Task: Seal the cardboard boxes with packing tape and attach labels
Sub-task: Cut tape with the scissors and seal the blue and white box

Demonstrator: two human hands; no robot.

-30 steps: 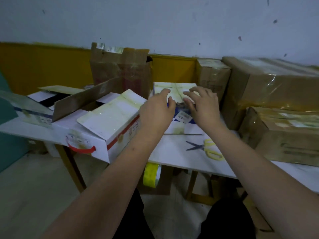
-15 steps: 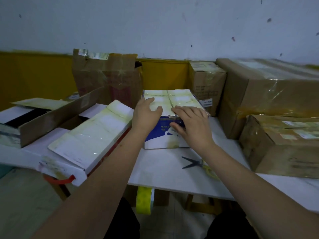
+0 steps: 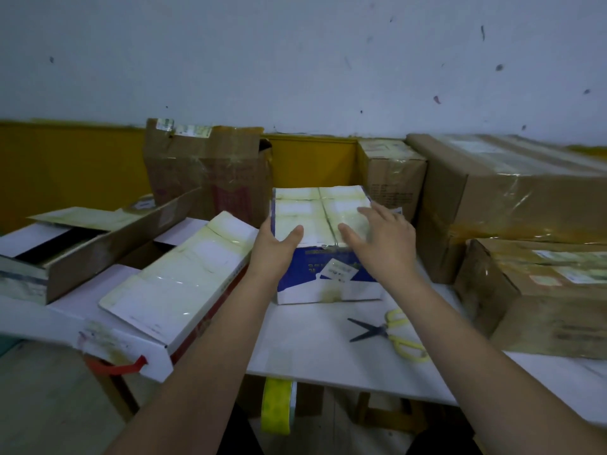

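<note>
A small white and blue box point(image 3: 328, 277), its top crossed with yellowed tape, stands in the middle of the white table point(image 3: 315, 353). A small white label point(image 3: 338, 268) sits on its blue front face. My left hand point(image 3: 276, 247) presses against the box's near left corner, thumb lying on the top. My right hand point(image 3: 381, 238) rests on the top near the right edge with fingers spread and straight. A roll of yellow packing tape point(image 3: 277, 409) hangs below the table's front edge.
Yellow-handled scissors point(image 3: 391, 333) lie on the table right of my right arm. An open white box with a red strap point(image 3: 147, 310) sits at the left, with brown open boxes point(image 3: 203, 169) behind. Large taped brown boxes point(image 3: 512, 205) crowd the right side.
The box has come nearer along the table. My right hand lifted from its front edge onto the top and spread its fingers. My left hand stays at the left corner.
</note>
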